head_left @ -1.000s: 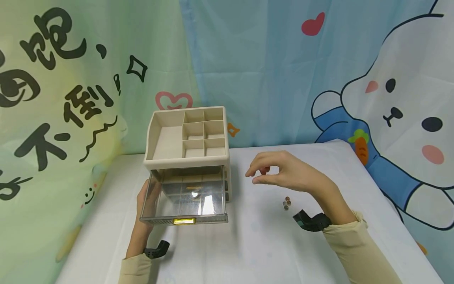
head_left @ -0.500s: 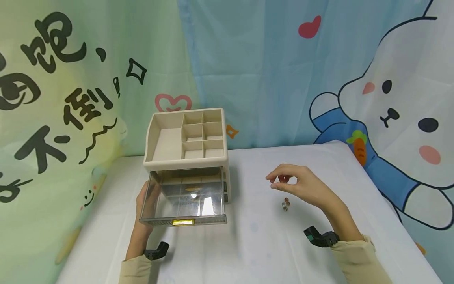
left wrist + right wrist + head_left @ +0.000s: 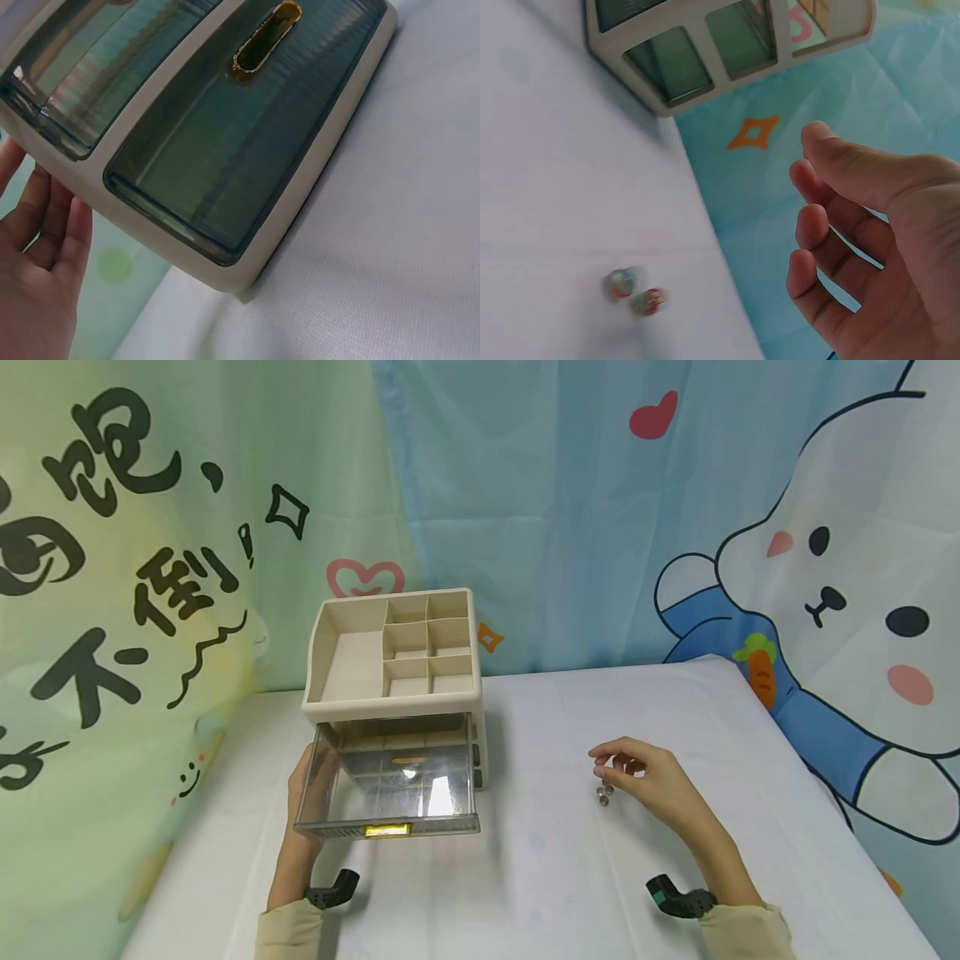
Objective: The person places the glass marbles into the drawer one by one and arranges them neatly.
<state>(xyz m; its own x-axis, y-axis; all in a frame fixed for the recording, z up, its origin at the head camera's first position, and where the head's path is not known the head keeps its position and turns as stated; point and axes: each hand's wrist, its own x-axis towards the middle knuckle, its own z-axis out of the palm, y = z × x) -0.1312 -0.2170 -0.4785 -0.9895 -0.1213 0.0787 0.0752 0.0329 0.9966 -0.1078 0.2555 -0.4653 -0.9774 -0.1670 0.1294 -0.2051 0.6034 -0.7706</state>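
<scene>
A cream desktop organizer (image 3: 390, 703) stands left of centre, its clear top drawer (image 3: 450, 823) pulled out. Against the organizer's left side rests my left hand (image 3: 297, 806), partly seen through the drawer; in the left wrist view its loosely bent fingers (image 3: 56, 225) touch the casing. My right hand (image 3: 647, 777) hovers right over a small cluster of shiny glass-like beads (image 3: 603, 795) on the white cloth, thumb and forefinger apart. In the right wrist view that hand's fingers (image 3: 810, 225) are relaxed with nothing between them, and two beads (image 3: 620, 283) show to the left.
The organizer's top has one large compartment (image 3: 352, 660) and several small ones (image 3: 408, 677). A gold handle (image 3: 387, 830) marks the drawer front. White cloth (image 3: 540, 877) covers the table, and a printed curtain (image 3: 510, 527) hangs behind it.
My right hand has moved right and down, from beside the organizer to over the beads. The left hand stays against the organizer.
</scene>
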